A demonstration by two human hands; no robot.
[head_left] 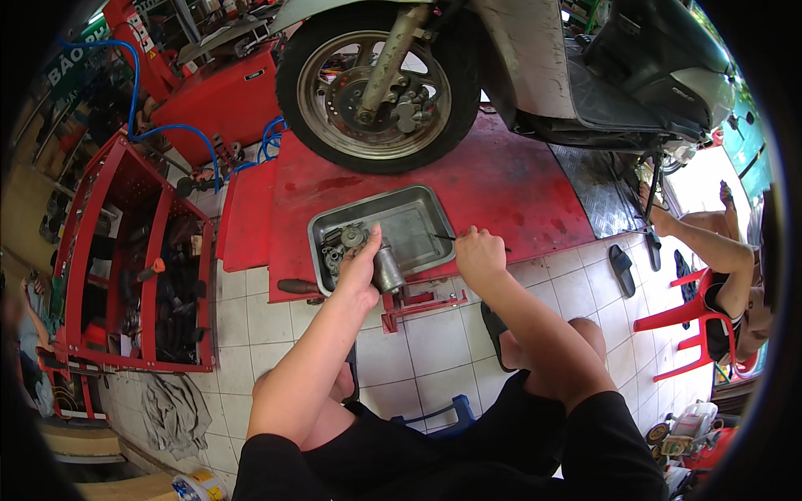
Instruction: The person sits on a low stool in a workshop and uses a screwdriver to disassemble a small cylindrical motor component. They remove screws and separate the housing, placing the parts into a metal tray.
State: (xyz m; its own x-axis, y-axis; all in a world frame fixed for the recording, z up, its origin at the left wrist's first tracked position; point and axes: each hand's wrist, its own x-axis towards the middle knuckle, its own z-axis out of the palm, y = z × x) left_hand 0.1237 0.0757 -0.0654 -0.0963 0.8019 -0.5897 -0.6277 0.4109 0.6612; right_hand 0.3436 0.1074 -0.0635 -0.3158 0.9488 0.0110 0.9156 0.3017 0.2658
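My left hand [359, 269] is wrapped round a grey metal cylinder [388, 269], thumb pointing up, over the near edge of a metal tray [430, 219]. Several small metal engine parts [332, 250] lie in the tray's left side, close to my left fingers. I cannot tell whether the round piece [354, 236] beyond my thumb belongs to the cylinder. At the tray's right edge, my right hand [482, 255] is closed on a thin dark rod-like tool [444, 237]. One end of it reaches over the tray; its exact kind is unclear.
The tray rests on a red lift platform [518, 192] below a scooter's front wheel [376, 96]. A dark tool handle [296, 285] sticks out beside the tray. A red tool cart [150, 267] stands left. Another person's leg [710, 246] and a red chair [693, 321] are right.
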